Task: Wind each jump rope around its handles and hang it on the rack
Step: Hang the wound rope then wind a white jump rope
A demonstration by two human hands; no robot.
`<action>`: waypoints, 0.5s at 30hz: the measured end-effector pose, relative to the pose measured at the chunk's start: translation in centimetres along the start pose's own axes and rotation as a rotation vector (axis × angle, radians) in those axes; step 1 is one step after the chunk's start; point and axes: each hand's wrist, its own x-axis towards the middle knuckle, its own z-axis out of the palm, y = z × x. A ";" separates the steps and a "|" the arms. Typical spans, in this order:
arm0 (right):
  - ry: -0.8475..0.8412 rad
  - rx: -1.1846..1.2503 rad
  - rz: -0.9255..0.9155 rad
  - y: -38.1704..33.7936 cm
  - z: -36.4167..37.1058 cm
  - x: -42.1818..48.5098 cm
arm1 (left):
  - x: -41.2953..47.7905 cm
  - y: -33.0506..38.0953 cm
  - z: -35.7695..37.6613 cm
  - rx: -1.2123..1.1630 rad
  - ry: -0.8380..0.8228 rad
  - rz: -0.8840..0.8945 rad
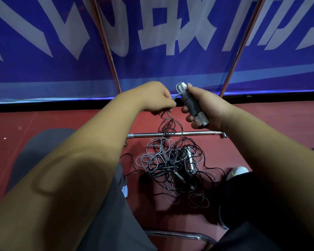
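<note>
My right hand (206, 109) grips a pair of jump rope handles (192, 105) with grey cord wound in tight coils around them; a white tip pokes out at the top. My left hand (157, 98) pinches the loose grey cord (170, 117) just left of the handles. From there the cord drops to a tangled heap of grey and black ropes (174, 165) on the red floor between my legs. A white handle (190, 158) lies in the heap. The metal rack's two uprights (107, 49) rise in front of me, and its base bar (174, 134) lies on the floor.
A blue banner with large white characters (161, 33) stands behind the rack. My knees in dark trousers flank the heap, with a white shoe (238, 172) at the right. A curved chrome chair bar (179, 234) runs below the heap.
</note>
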 end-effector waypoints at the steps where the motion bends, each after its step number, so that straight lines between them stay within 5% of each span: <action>1: 0.006 -0.005 -0.006 0.0 -0.1 -0.1 | -0.1 0.2 -0.1 0.000 0.019 0.000; 5: 0.055 0.009 -0.027 0.0 -0.3 0.0 | -0.3 0.1 -1.2 -0.096 0.010 0.075; 10: 0.140 0.015 -0.053 -0.2 -0.7 -0.1 | -0.3 -0.5 -1.1 -0.538 -0.238 0.142; 15: 0.119 0.005 -0.078 -0.5 -0.2 -0.7 | -0.8 -0.3 -0.8 -0.515 -0.273 -0.011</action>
